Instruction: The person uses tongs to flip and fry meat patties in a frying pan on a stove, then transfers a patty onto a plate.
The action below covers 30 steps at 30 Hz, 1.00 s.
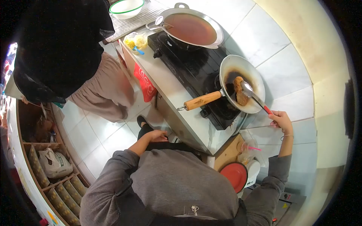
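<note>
My right hand (281,121) is closed around the red grip of a pair of metal tongs (260,101). The tong head rests against a browned, crumb-coated piece of food (240,91) in a pale frying pan (258,80). Dark oil or residue lies under the food. The pan has a wooden handle (203,100) and sits on a black gas stove (181,69). My left hand (156,135) is low in front of my body, beside the counter, with nothing visible in it and its fingers loosely extended.
A wide wok (217,28) of reddish-brown liquid stands on the other burner, a ladle (159,20) at its rim. A small tub (135,40) is on the counter (200,132). Another person (64,49) stands at left. A red round lid (233,177) lies below the counter.
</note>
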Available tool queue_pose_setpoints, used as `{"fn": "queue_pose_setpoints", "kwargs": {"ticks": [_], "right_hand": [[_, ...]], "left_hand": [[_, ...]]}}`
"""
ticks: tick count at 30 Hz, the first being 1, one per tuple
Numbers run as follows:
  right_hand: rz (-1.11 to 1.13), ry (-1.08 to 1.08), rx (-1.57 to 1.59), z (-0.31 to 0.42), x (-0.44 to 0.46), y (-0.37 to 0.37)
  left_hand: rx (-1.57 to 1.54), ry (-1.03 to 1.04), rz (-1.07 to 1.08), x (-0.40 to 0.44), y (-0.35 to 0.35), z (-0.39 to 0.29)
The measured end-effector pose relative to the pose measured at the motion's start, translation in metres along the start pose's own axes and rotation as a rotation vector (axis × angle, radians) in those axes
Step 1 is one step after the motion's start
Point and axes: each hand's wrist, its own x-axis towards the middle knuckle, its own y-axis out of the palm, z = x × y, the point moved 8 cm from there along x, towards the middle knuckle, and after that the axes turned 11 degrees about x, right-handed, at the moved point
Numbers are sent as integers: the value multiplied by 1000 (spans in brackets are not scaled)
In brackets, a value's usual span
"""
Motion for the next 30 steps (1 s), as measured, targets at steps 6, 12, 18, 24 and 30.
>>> {"fn": "queue_pose_setpoints", "kwargs": {"ticks": [6, 12, 18, 24, 30], "right_hand": [[9, -41, 9, 0, -2, -2], [-193, -488, -382, 35, -29, -8], [-467, -598, -551, 42, -43, 17], [-494, -738, -602, 55, -43, 57], [-392, -713, -777, 59, -42, 76]], "left_hand": [[-21, -4, 16, 9, -4, 5], [-56, -21, -13, 5, -2, 3], [-69, -45, -28, 3, 1, 4], [-45, -51, -17, 6, -3, 6], [22, -16, 0, -3, 1, 1]]}}
